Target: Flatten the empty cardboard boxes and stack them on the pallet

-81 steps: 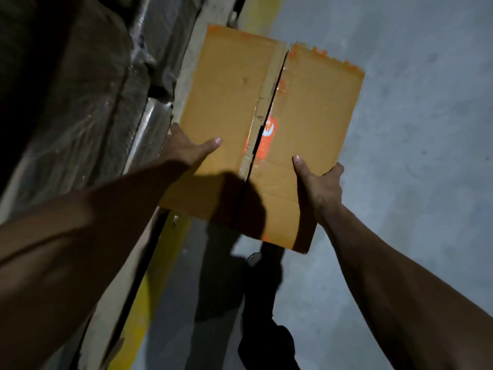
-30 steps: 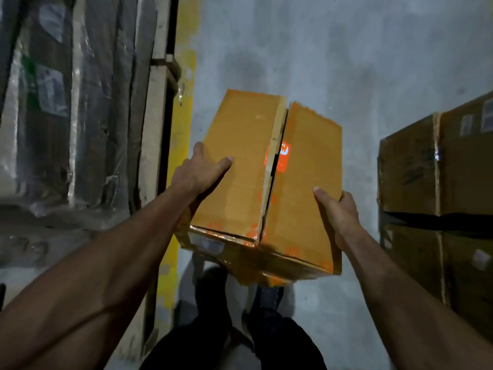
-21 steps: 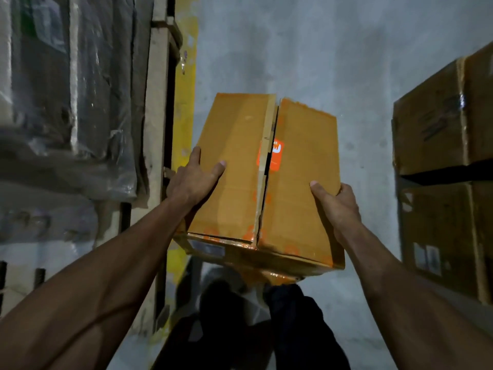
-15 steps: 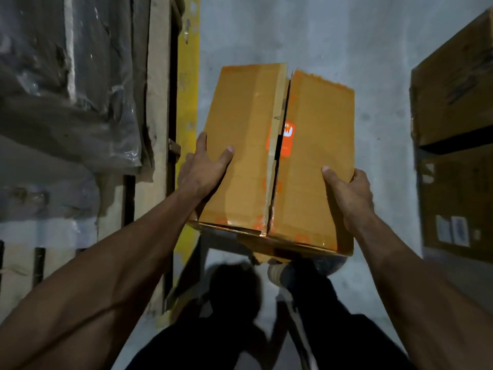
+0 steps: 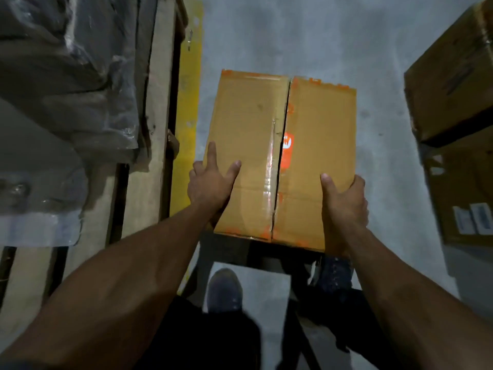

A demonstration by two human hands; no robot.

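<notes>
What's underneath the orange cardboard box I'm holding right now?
Below the orange cardboard box, grey concrete floor, its shadow and a dark shoe show. The box covers the floor directly under it and most fingers of the left hand and right hand.

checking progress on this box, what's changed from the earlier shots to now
The orange box has levelled out, so its near side no longer shows, only the slit top. The left hand has straightened its index finger along the edge. Both hands, the right hand included, still grip the sides; the box is still unflattened.
</notes>
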